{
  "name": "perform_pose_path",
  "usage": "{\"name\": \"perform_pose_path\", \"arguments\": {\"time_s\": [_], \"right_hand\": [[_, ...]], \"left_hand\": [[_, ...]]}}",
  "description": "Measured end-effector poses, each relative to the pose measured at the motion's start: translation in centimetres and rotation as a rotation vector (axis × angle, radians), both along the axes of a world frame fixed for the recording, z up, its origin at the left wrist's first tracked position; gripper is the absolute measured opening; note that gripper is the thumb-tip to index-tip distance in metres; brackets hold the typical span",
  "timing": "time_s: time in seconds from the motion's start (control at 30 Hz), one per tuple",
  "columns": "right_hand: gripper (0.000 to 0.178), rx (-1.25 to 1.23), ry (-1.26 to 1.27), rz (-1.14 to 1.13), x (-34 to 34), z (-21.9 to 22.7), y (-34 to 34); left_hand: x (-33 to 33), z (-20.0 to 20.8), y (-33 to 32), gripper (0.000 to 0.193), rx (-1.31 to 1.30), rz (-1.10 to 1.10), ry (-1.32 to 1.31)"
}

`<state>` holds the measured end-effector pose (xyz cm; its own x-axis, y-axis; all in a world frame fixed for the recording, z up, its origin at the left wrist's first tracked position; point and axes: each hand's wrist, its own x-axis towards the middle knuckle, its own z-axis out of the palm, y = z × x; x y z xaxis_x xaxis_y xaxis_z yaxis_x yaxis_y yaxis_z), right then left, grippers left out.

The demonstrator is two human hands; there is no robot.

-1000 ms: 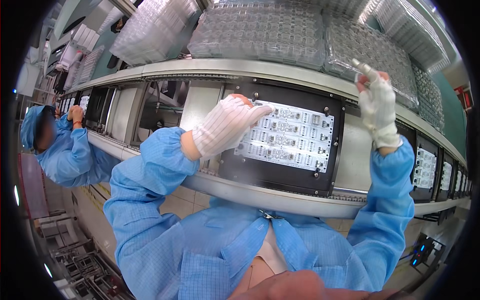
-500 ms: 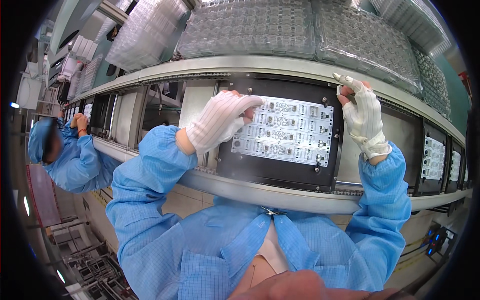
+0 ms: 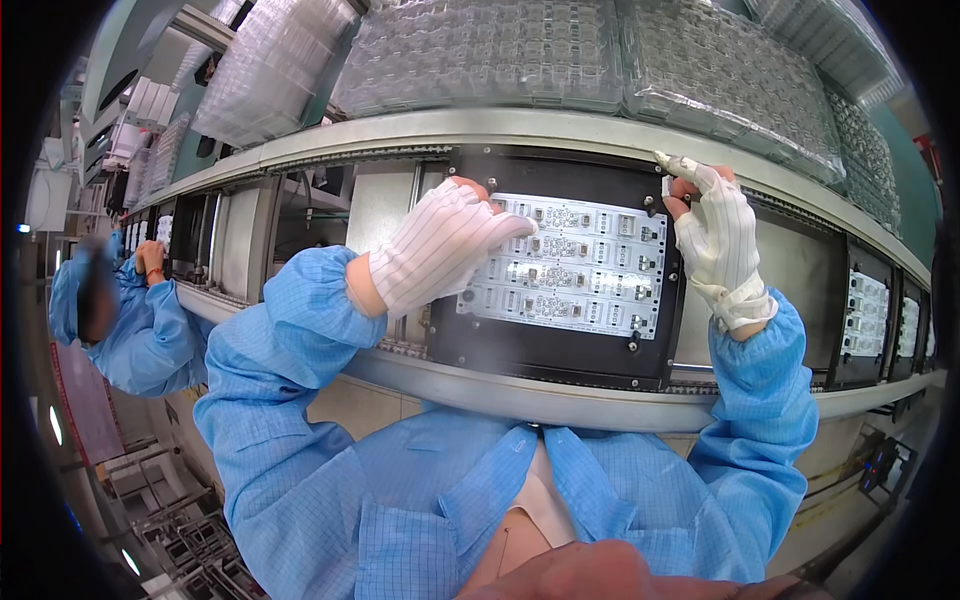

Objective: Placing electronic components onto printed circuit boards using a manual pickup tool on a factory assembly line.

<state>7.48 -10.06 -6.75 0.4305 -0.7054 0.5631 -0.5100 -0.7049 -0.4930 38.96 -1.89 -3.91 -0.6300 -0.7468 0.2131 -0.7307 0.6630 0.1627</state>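
A white circuit board (image 3: pixel 575 275) with several rows of small components lies on a black carrier plate (image 3: pixel 480 345) on the conveyor. My left hand (image 3: pixel 445 245), in a white striped glove with bare fingertips, is over the board's upper left corner. Its fingers are curled and its thumb stretches across the board; anything inside the fingers is hidden. Beyond the carrier's upper right edge, my right hand (image 3: pixel 715 235), gloved likewise, pinches a small white piece (image 3: pixel 667 187) between thumb and fingers.
Conveyor rails (image 3: pixel 560 392) run along both sides of the carrier. Stacked clear plastic trays (image 3: pixel 480 60) stand behind the far rail. More carriers with white boards (image 3: pixel 865 310) sit at the right. A co-worker in blue (image 3: pixel 150 330) works farther left.
My left hand has shifted slightly down and its thumb lies farther over the board. My right hand has moved a little left, still pinching the small white piece.
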Motion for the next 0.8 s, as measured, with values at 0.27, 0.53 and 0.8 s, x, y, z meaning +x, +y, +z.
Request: {"name": "perform_pose_path", "arguments": {"time_s": [0.27,0.53,0.8], "right_hand": [[0.061,0.106,-0.039,-0.090,0.8,0.5,0.7],[0.067,0.249,0.232,0.065,-1.2,-0.5,2.5],[0.068,0.160,0.331,0.108,-2.0,-0.1,2.9]], "left_hand": [[-0.1,-3.6,-0.1,0.026,-0.179,0.068,0.153],[-0.6,-3.3,-2.0,0.030,-0.261,0.080,0.357],[-0.8,-3.3,-2.1,0.030,-0.259,0.146,0.459]]}}
